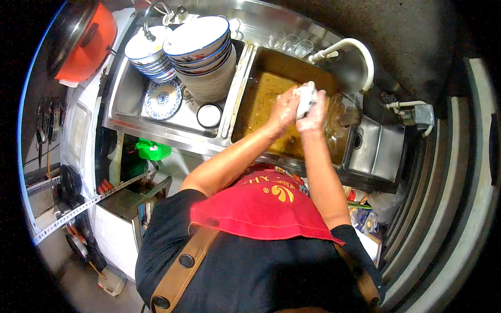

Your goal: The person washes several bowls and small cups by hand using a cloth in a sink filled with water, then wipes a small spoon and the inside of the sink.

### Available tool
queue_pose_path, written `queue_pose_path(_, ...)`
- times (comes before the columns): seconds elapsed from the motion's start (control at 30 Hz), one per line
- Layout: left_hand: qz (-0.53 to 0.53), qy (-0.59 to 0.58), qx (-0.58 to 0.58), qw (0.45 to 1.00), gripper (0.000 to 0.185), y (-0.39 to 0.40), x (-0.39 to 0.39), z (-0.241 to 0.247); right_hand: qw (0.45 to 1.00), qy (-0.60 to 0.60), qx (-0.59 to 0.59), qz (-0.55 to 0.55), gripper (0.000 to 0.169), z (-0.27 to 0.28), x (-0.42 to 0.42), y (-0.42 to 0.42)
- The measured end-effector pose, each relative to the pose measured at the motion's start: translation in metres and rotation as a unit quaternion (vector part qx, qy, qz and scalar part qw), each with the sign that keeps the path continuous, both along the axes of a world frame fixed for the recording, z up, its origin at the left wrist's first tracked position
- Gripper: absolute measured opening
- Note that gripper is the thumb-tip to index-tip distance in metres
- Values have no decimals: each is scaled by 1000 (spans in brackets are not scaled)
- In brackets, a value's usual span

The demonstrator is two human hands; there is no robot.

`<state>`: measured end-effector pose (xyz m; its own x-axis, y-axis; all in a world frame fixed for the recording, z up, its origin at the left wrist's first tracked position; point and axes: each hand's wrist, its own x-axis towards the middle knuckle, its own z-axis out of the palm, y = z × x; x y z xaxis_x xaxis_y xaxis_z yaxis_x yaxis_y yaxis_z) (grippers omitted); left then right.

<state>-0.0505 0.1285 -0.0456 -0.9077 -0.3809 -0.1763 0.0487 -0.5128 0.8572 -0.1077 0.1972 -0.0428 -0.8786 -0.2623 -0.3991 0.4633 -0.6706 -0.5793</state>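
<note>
Both my hands are squeezed around a white wet-looking cloth [306,102] above the right sink basin [250,113]. My left hand [285,107] presses on the cloth from the left, and my right hand [316,113] grips it from the right. Below them the basin holds murky yellow-brown water [270,90] with small bits in it. At the basin's right end, something clear and shiny [336,117] lies partly in the water; I cannot tell what it is.
Left basin: stacked blue-rimmed bowls [197,39], another bowl stack [145,47], a blue-patterned plate [163,99] and a dark-rimmed round white dish [209,116]. Three glasses [291,44] stand behind the water. A white curved faucet [368,62] arches at right, near a small steel basin [366,150].
</note>
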Motion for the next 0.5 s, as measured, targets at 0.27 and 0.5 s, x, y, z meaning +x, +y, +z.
queue_pose_path(0.27, -25, 29, 347, 937, 44, -25, 0, 14, 603, 539, 584, 74, 31, 14, 39, 7)
queue_pose_path(0.5, -62, 51, 370, 926, 47, -23, -6, 11, 644, 588, 473, 128, 18, 33, 31, 2)
